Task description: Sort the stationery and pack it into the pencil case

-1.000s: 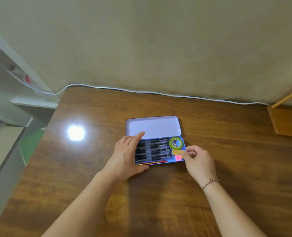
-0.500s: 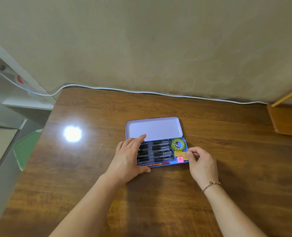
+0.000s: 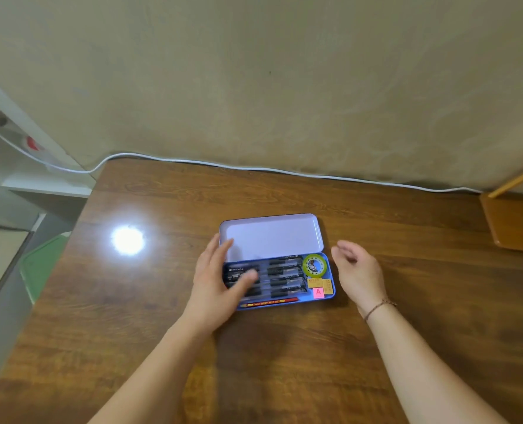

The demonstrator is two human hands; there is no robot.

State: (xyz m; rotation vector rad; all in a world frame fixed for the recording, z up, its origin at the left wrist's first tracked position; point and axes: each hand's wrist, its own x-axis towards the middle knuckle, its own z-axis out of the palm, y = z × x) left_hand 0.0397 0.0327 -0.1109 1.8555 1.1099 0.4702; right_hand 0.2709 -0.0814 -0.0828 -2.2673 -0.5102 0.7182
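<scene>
Blue metal forms the pencil case [image 3: 330, 296], which lies open near the middle of a dark wooden table [image 3: 284, 362]. Its pale lilac lid [image 3: 272, 235] is swung back toward the wall and stands tilted behind the tray.

Inside the tray, black pens [image 3: 284, 278] lie in rows along its length, filling most of the left and middle. A red pencil [image 3: 269, 302] lies along the near wall. At the right end sits a green roll of tape [image 3: 314, 265], and just in front of it are two small orange erasers [image 3: 321, 284] side by side, with a pink eraser [image 3: 318, 292] marked with the letter A in the near right corner.

The left hand [image 3: 215, 280] rests over the left end of the case, fingers spread and loose; the thumb lies across the pens and the fingertips reach up to the left edge of the lid. It grips nothing. The right hand [image 3: 359, 275] hovers just beside the right end of the case, apart from it, with the fingers slightly curled and empty; a thin cord bracelet [image 3: 378, 309] circles the wrist.

A white cable [image 3: 284, 170] runs along the far edge of the table where it meets the beige wall [image 3: 284, 87]. A bright lamp reflection [image 3: 128, 239] shines on the wood to the left of the case. A lighter wooden object [image 3: 514, 224] stands at the far right edge of the view.
</scene>
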